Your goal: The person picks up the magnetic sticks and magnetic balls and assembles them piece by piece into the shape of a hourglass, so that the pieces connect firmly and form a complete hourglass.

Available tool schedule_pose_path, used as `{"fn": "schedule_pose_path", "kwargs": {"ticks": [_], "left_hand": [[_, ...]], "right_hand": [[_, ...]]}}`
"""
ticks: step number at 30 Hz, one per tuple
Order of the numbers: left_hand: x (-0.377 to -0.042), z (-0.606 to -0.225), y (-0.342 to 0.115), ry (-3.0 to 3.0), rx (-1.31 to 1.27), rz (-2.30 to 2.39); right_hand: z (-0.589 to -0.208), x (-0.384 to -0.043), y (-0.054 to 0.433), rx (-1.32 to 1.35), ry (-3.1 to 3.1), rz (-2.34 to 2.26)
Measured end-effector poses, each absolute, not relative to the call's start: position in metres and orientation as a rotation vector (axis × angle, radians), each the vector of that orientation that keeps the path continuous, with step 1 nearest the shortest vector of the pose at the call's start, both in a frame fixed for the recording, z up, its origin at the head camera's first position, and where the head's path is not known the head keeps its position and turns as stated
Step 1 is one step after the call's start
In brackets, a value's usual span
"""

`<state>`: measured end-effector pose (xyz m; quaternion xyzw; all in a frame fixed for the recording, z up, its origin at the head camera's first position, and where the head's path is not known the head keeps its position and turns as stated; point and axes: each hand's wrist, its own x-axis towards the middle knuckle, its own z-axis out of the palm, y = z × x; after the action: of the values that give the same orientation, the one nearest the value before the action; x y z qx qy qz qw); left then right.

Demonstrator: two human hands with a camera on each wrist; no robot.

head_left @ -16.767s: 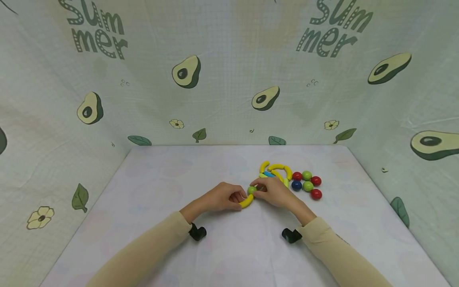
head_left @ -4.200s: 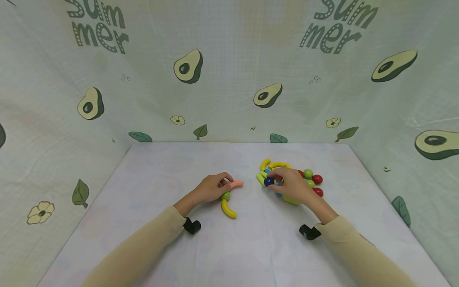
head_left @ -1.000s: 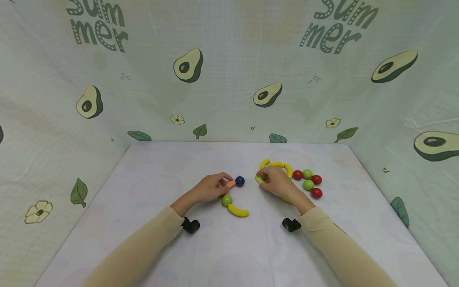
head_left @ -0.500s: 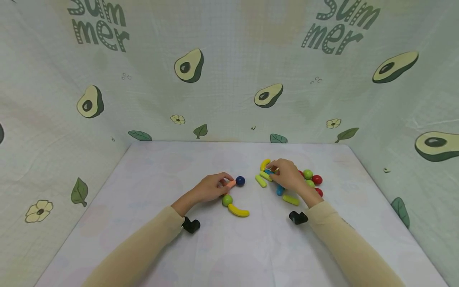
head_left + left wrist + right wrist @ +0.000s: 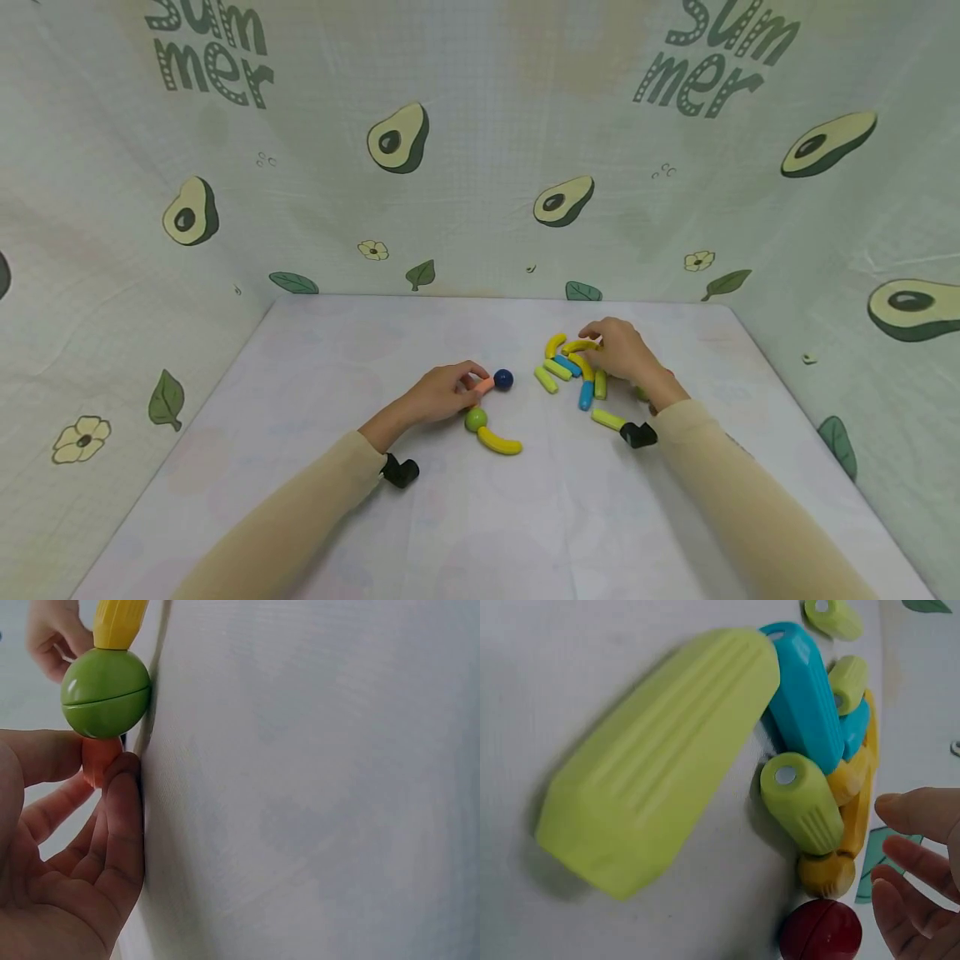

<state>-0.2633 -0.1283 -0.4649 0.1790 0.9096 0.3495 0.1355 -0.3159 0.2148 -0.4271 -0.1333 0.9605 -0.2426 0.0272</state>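
Observation:
My left hand pinches an orange magnetic stick between thumb and fingers. A navy ball sits at its far end. Its near end meets a green ball, which joins a curved yellow stick lying on the table. My right hand hovers with fingers apart, holding nothing, over the pile at the right. Closest to its fingertips are curved yellow sticks. Around them lie lime sticks and blue sticks; some show a silver disc at the end in the right wrist view.
A red ball lies beside the pile; the right hand and forearm cover most of the other balls there. One lime stick lies nearer, by the black right wrist camera. Printed cloth walls enclose the table at back and sides.
Earlier, a green ball and yellow stick were brought together; the orange stick and navy ball joined them later. Lately my right hand left a lime stick and moved back and right; my left stays.

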Motion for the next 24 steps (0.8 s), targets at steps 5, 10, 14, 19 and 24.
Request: {"fn": "schedule_pose_path", "kwargs": {"ticks": [5, 10, 14, 19, 24], "left_hand": [[-0.263, -0.464, -0.128, 2.634, 0.513, 1.009], [-0.264, -0.465, -0.128, 2.637, 0.522, 1.002], [-0.263, -0.466, -0.128, 2.634, 0.528, 1.012], [-0.263, -0.466, -0.129, 2.631, 0.532, 1.023], [-0.263, -0.466, -0.129, 2.635, 0.528, 1.022]], "right_hand": [[-0.432, -0.330, 0.218, -0.469, 2.950, -0.676], [-0.434, -0.339, 0.214, -0.531, 2.920, -0.626], [-0.434, -0.341, 0.212, -0.547, 2.914, -0.597], [-0.438, -0.343, 0.215, -0.551, 2.926, -0.580], [-0.435, -0.341, 0.218, -0.530, 2.958, -0.586]]}}
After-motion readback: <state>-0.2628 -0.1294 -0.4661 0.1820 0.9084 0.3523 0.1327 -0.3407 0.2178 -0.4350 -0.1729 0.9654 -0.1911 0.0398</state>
